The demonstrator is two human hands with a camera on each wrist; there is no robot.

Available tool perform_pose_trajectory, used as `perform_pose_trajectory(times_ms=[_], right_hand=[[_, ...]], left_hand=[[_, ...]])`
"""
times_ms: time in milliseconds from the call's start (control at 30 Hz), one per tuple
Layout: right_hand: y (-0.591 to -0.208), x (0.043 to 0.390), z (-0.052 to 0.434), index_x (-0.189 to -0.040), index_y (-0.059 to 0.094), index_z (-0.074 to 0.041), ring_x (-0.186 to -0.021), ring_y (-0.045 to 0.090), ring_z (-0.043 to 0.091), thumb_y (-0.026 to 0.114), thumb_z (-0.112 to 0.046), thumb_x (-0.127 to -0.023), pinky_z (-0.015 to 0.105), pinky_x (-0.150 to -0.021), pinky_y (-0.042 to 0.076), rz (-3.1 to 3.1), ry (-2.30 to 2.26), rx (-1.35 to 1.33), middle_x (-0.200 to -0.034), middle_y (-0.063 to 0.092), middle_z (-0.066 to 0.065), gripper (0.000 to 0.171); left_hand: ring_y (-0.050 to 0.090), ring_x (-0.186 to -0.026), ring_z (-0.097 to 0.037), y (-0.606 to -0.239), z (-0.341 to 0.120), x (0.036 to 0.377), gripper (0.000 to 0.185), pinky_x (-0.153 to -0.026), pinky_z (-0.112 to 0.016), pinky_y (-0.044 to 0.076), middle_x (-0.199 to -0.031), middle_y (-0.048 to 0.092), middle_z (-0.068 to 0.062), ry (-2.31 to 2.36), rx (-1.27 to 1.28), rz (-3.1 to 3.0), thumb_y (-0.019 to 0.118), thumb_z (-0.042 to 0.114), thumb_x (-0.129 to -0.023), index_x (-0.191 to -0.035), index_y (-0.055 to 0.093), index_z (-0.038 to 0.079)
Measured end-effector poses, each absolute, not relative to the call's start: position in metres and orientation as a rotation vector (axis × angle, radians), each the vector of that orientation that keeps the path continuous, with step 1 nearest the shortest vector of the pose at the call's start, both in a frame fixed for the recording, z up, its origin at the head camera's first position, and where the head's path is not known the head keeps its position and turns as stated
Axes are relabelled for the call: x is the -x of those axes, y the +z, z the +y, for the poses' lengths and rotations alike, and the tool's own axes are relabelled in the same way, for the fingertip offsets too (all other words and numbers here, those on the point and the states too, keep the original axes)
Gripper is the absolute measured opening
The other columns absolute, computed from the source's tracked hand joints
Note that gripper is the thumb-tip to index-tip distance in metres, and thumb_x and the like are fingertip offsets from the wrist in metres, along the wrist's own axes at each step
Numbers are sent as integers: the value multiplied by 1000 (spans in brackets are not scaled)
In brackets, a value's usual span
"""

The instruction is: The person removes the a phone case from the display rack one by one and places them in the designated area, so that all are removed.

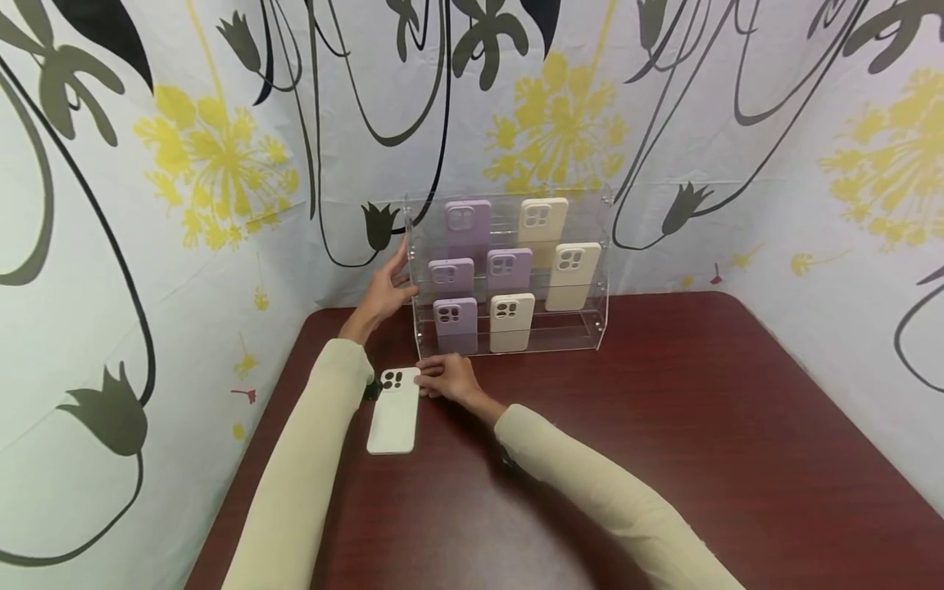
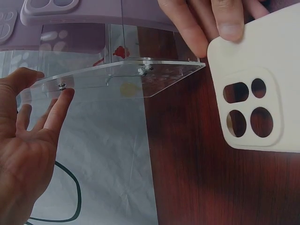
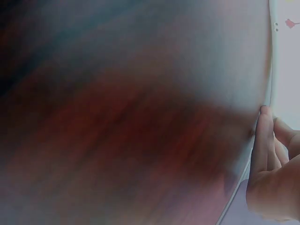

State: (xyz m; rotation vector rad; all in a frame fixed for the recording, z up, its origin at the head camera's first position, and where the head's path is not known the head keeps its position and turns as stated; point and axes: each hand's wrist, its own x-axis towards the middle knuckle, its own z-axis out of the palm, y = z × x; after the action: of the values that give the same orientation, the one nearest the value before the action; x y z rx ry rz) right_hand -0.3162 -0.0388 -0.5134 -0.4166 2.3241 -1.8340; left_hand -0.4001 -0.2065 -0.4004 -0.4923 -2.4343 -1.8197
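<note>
**Cream phone case flat on the table, right fingers at its camera end**

The cream phone case [image 1: 394,412] lies back-up on the dark red table [image 1: 664,459], its long axis running from the person toward the clear acrylic rack [image 1: 509,274], camera cut-outs at the far end. The right hand [image 1: 448,378] is the nearer one: its fingers [image 2: 225,21] curl down onto the far corner of the case, fingertips on the upper edge just beside the cut-outs, so the body of the case stretches away from those fingers toward the person. Whether a thumb is under the edge cannot be told; the case looks flat on the table, not lifted.

The left hand [image 1: 383,291] is beyond the case, at the rack's left side panel. Its fingers [image 2: 58,110] are straight and spread, fingertips touching the panel's clear edge near a small screw [image 2: 61,85], gripping nothing.

The rack stands just beyond the right fingers, against the flower-printed backdrop [image 1: 184,164]. Its tiers hold purple cases [image 1: 467,225] on the left and cream ones [image 1: 571,274] on the right, all upright. The right wrist view is mostly blur.
</note>
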Motion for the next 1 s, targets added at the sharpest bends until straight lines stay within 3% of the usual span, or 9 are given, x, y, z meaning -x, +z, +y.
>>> perform_pose_trajectory(times_ms=[233,467,1000], right_hand=[[-512,314,-35,-116,75,9,-70,77,32,78,0,-90,33,-62,65,2291,-1868,436,-100,77,24,27],[-509,313,-33,-117,73,11,-79,77,40,79,4,-89,35,-65,65,2253,-1885,438,-105,75,26,30],[-507,309,-28,-128,69,7,-85,78,32,80,-1,-89,34,-71,66,2213,-1832,445,-115,74,26,41]], left_hand=[[39,-148,-41,-399,-205,401,97,-104,-56,53,-172,20,-12,-1814,501,-2437,58,-12,-95,-166,16,39],[34,-148,-48,-372,-201,378,94,-107,-65,47,-170,17,-20,-1934,512,-2423,57,-17,-93,-168,16,23],[41,-146,-42,-401,-205,401,98,-103,-58,53,-171,22,-13,-1847,490,-2415,58,-16,-94,-167,18,35]])
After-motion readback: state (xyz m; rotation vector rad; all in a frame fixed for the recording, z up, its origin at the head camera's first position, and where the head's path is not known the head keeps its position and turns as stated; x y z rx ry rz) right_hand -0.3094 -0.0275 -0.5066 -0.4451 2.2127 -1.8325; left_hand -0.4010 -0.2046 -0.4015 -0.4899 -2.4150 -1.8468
